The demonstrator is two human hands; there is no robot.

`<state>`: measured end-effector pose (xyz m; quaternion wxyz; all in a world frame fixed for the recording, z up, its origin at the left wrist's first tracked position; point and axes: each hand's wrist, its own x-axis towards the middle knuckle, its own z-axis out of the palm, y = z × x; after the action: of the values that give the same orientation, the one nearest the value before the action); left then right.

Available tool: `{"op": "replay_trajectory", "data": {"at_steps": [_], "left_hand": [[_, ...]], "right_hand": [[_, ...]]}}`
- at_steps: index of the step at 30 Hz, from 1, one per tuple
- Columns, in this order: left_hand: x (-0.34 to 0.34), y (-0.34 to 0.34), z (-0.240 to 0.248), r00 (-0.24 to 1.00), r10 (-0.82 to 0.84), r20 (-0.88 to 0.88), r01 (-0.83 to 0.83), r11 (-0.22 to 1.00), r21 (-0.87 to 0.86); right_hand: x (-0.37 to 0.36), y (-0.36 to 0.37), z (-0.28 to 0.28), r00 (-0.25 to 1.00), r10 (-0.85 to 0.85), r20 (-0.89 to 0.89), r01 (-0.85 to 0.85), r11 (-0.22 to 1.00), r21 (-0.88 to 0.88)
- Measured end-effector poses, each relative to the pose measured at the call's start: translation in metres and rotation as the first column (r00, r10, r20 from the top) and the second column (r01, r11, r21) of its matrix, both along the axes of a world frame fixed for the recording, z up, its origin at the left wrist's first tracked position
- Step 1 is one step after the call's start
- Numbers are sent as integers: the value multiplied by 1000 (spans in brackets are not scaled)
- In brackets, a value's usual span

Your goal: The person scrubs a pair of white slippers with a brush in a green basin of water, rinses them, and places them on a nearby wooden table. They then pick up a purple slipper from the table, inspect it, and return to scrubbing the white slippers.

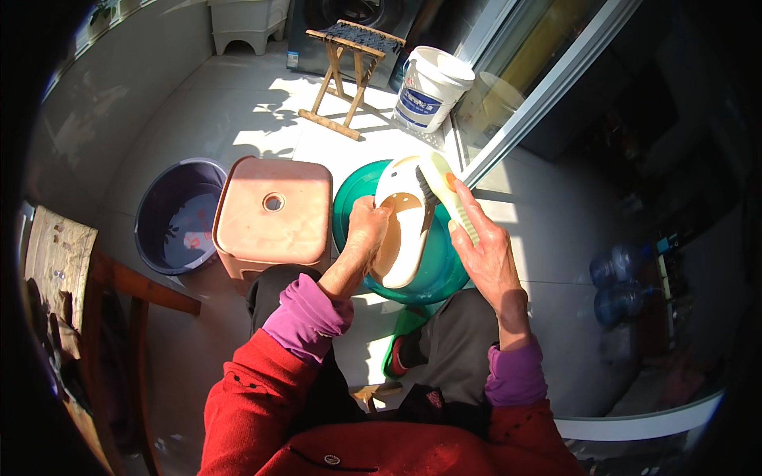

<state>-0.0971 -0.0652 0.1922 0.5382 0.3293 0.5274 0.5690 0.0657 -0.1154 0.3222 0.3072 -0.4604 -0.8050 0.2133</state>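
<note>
A cream-coloured slipper (407, 238) is held over a green basin (446, 274), its toe pointing away from me. My left hand (367, 230) grips the slipper by its left side, thumb near the foot opening. In my right hand (486, 252) is a pale yellow-green scrub brush (446, 190), the fingers wrapped along its handle. The brush's dark bristles touch or nearly touch the right side of the slipper's upper. Part of the basin's inside is hidden behind the slipper and my hands.
Left of the basin stands a pink plastic stool (274, 226), with a purple tub (178, 254) holding water beyond it. Farther off are a wooden folding stool (341, 71) and a white bucket (432, 87). A glass door frame (548, 91) runs along the right. A wooden chair (59, 262) is at far left.
</note>
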Motion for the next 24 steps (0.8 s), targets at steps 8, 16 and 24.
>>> {"op": "replay_trajectory", "data": {"at_steps": [8, 16, 24], "left_hand": [[2, 4, -18, 888, 99, -450, -65, 994, 91], [2, -4, -5, 789, 127, -602, -70, 991, 117], [0, -14, 14, 692, 54, -720, 65, 989, 136]], "right_hand": [[1, 6, 18, 966, -4, 258, -15, 997, 72], [-2, 2, 21, 930, 1, 368, -26, 998, 61], [-6, 14, 11, 901, 36, 432, -80, 993, 84]]}}
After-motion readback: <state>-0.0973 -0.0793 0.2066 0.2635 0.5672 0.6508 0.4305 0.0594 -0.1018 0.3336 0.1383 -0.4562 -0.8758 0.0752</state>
